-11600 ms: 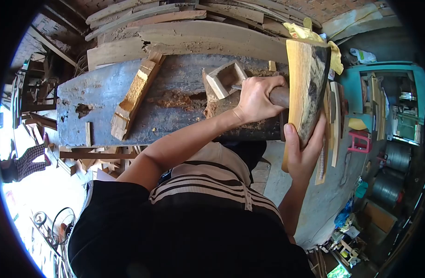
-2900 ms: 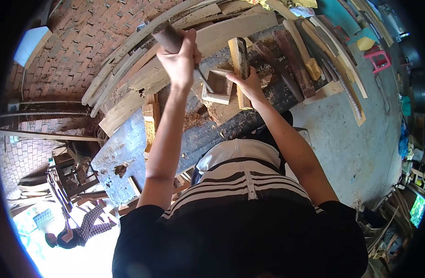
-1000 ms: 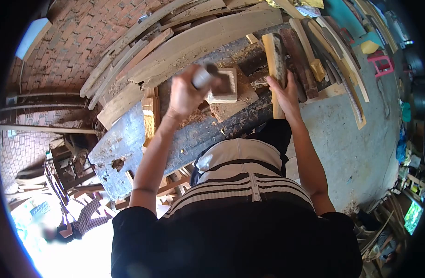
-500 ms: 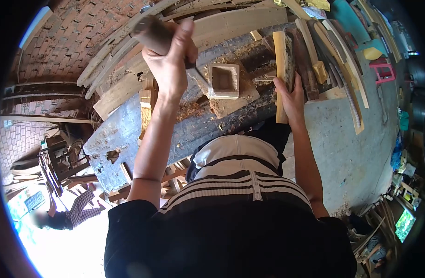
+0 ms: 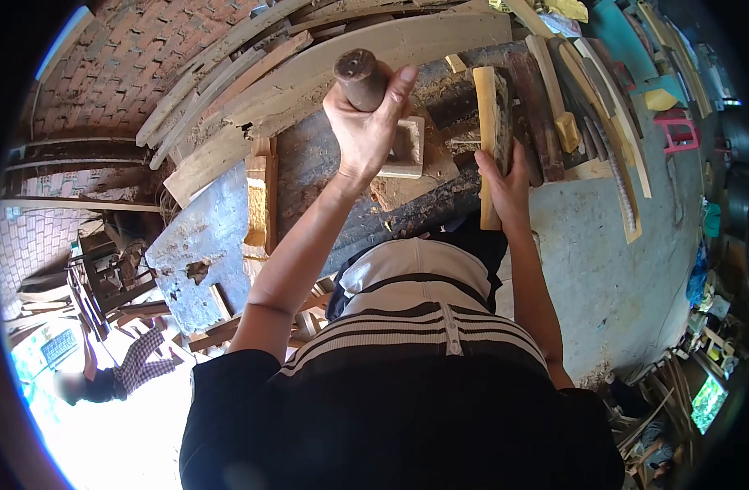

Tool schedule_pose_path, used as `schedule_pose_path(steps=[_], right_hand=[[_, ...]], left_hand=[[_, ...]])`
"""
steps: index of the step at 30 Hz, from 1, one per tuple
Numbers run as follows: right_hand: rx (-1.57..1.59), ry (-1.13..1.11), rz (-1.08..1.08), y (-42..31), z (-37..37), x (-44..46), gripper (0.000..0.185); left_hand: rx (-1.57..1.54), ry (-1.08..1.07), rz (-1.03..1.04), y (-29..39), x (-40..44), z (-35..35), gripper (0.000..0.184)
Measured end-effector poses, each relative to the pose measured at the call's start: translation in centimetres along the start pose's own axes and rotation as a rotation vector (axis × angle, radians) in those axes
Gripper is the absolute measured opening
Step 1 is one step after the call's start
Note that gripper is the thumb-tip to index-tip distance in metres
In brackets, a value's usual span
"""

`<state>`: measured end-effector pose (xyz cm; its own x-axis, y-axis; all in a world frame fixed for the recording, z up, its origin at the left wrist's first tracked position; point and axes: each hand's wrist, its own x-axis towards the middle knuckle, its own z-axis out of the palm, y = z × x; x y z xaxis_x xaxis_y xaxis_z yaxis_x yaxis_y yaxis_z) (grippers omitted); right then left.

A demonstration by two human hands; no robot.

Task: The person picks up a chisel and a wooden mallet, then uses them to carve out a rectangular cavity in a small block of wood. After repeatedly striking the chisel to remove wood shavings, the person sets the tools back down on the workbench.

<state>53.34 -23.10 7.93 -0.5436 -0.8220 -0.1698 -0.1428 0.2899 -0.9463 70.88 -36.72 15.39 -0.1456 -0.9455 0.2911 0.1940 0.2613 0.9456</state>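
My left hand (image 5: 362, 143) is closed around the thick, round wooden handle of a chisel (image 5: 360, 77), held upright with the thumb along its side. The hand hides the chisel's metal shaft and tip. Just beyond and below it is a square hollowed wooden block (image 5: 404, 170), partly covered by my fingers. That block rests on a flat wooden board (image 5: 435, 167) strewn with chips. To the right, my right hand (image 5: 509, 184) grips a long yellowish piece of wood (image 5: 488, 110), thumb on its near side, fingers behind it.
A dark, worn workbench (image 5: 309, 163) carries shavings. A notched timber (image 5: 258, 204) lies at the left. Long planks (image 5: 342, 65) stretch across the back, and several wood strips (image 5: 611, 114) lie at right. A pink stool (image 5: 676, 132) stands farther right; a person (image 5: 117, 376) is at lower left.
My left hand has moved right with the chisel, now covering part of the hollowed block. The chisel's shaft has gone out of sight. The wood in my right hand has shifted slightly toward me.
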Motion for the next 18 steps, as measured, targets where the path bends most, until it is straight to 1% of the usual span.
schedule_pose_path(steps=[1, 4, 7, 9, 10, 11, 14, 18], right_hand=[[0.001, 0.002, 0.003, 0.0, 0.0, 0.0, 0.072], [-0.008, -0.001, 0.016, 0.1, -0.2, 0.0, 0.071], [0.004, -0.026, 0.045, 0.2, -0.2, 0.2, 0.071], [0.015, 0.000, 0.016, 0.9, -0.1, 0.4, 0.071], [0.016, 0.002, 0.019, 1.1, 0.0, 0.5, 0.071], [0.006, 0.014, 0.015, 1.3, 0.0, 0.5, 0.071], [0.009, 0.024, 0.021, 1.4, -0.1, 0.3, 0.070], [-0.002, 0.027, 0.037, 1.2, -0.1, 0.4, 0.068]], left_hand=[[0.001, -0.003, -0.003, -0.1, 0.0, 0.0, 0.021], [0.043, 0.104, 0.072, -0.4, 0.3, -0.7, 0.025], [0.067, 0.162, 0.095, -0.2, 1.2, -0.8, 0.033], [0.027, 0.200, 0.068, -0.8, 2.0, -1.1, 0.037], [0.052, 0.208, 0.089, -0.7, 2.3, -1.1, 0.038], [0.053, 0.204, 0.086, -0.5, 2.7, -0.9, 0.038], [0.036, 0.173, 0.186, -0.6, 3.4, 0.0, 0.037], [-0.022, 0.137, 0.210, -2.2, 3.2, 1.2, 0.036]])
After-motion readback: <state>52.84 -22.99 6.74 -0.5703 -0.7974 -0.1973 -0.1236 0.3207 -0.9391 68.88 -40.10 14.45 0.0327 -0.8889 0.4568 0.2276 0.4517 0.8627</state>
